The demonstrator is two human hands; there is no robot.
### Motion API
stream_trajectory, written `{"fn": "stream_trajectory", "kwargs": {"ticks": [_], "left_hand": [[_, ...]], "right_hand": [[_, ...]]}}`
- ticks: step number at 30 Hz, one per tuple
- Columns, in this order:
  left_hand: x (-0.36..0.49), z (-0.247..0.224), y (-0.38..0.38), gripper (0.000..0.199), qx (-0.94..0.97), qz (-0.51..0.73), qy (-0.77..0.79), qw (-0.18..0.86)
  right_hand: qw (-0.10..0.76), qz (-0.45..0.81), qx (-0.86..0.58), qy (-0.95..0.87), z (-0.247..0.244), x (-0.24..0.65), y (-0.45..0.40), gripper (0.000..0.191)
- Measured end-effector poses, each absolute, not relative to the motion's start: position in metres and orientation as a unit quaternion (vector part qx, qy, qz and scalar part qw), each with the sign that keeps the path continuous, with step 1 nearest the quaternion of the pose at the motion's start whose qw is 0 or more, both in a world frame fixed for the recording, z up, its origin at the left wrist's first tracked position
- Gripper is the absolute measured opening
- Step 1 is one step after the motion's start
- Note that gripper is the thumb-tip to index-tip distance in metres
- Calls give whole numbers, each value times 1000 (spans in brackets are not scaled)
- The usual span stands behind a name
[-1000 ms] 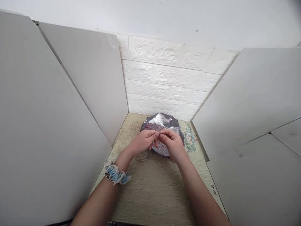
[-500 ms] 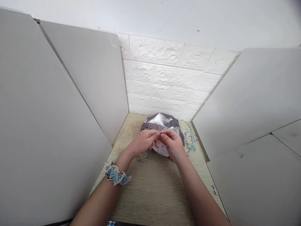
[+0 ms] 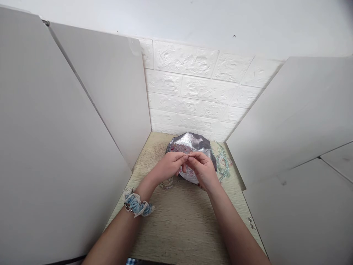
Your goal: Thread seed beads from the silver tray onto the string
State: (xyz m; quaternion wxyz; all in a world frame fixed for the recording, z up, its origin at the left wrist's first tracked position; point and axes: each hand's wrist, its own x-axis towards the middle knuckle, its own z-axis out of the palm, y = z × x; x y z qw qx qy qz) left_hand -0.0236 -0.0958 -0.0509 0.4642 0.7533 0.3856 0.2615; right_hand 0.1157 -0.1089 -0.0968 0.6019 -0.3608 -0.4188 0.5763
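Note:
My left hand (image 3: 171, 165) and my right hand (image 3: 202, 168) meet fingertip to fingertip, both pinched closed. Whatever lies between the fingers is too small to make out. Right below and behind them sits a silver, shiny bag (image 3: 190, 140), its opening filled with many small pink and pale beads (image 3: 179, 148). Part of the bag and beads is hidden by my hands. Near my left wrist, a string of pale beads (image 3: 167, 183) lies on the table. To the right of the bag are strands of greenish beads (image 3: 223, 163).
The wood-grain table (image 3: 182, 228) runs between a grey-white panel (image 3: 110, 92) on the left and another panel (image 3: 292, 121) on the right. A white brick-patterned wall (image 3: 190, 88) closes the back. Small metal pieces (image 3: 250, 223) lie at the right table edge.
My hands keep the same pinched pose over the bag. Only a very slight shift of the whole view shows.

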Motion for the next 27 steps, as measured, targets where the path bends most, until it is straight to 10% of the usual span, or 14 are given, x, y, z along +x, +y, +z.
{"fn": "stream_trajectory", "kwargs": {"ticks": [27], "left_hand": [[-23,-51,-97,38,742,268,381,481]], "right_hand": [[616,566,-367,-406,-96,114,-110,13]]}}
